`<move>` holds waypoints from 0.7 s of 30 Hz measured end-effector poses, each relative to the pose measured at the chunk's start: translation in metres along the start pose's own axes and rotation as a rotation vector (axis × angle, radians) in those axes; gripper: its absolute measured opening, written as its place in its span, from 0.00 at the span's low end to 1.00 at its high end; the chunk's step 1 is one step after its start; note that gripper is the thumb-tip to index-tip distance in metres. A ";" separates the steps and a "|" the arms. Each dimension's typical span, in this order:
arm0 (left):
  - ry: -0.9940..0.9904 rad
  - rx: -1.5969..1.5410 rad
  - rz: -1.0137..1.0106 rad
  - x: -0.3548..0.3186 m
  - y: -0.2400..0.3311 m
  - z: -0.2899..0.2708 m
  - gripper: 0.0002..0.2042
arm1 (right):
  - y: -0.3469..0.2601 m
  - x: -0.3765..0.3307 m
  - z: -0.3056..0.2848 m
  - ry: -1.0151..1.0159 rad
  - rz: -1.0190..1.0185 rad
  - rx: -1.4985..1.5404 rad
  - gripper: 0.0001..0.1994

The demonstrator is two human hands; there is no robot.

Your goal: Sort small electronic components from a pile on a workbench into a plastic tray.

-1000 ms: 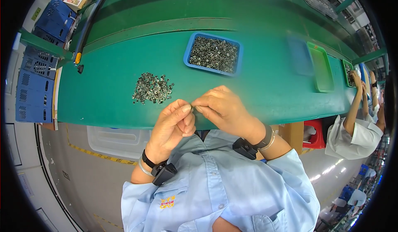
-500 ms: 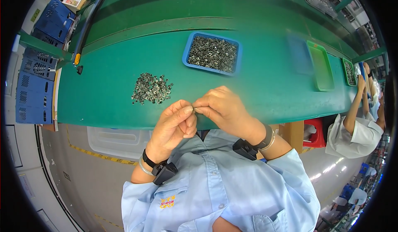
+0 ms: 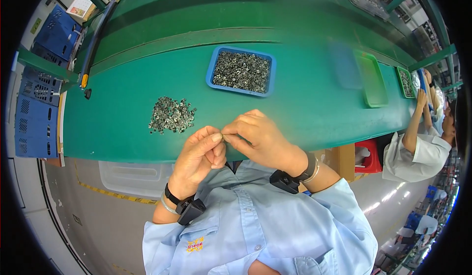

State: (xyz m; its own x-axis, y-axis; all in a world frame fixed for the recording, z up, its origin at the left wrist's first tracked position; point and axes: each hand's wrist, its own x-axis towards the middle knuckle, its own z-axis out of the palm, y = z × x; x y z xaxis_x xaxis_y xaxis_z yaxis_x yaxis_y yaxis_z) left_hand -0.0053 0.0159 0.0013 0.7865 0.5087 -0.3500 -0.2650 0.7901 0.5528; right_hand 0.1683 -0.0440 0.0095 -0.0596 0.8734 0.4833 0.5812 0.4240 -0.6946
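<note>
The blue tray [image 3: 272, 73] sits on the green bench [image 3: 305, 113], filled with small metal parts [image 3: 242, 71]. On the person's side of that tray, just off the bench's near edge, the two hands meet. The left hand [image 3: 200, 149] and the right hand [image 3: 256, 135] are both closed in a pinch, thumb against forefinger, their tips touching. Between them they grip a tiny piece [image 3: 222, 137], mostly covered by the fingers; its shape is too small to tell.

To the left of the blue tray and nearer the person, a loose pile [image 3: 172, 115] of similar shiny parts lies on the bench. Well to the tray's right stands a green tray [image 3: 374, 88], and beyond it a smaller green tray [image 3: 400, 78] holding small pieces. Farthest right of the blue tray, a co-worker [image 3: 415, 157] in a pale top reaches over the bench.
</note>
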 end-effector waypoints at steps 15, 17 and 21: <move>0.021 0.144 0.127 0.001 0.001 -0.012 0.08 | 0.053 0.048 -0.040 0.164 0.133 -0.265 0.08; 0.071 0.158 0.158 -0.011 0.000 -0.023 0.08 | 0.059 0.057 -0.034 0.011 -0.011 -0.449 0.09; 0.209 0.237 0.277 -0.035 0.013 -0.041 0.08 | 0.069 0.056 -0.029 -0.179 -0.062 -0.570 0.10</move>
State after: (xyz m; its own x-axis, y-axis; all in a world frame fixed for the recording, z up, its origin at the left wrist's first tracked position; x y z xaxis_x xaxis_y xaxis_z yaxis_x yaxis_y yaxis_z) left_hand -0.0590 0.0222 -0.0105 0.5672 0.7685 -0.2959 -0.2955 0.5253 0.7980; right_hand 0.2287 0.0273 0.0038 -0.2139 0.8989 0.3824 0.9129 0.3233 -0.2492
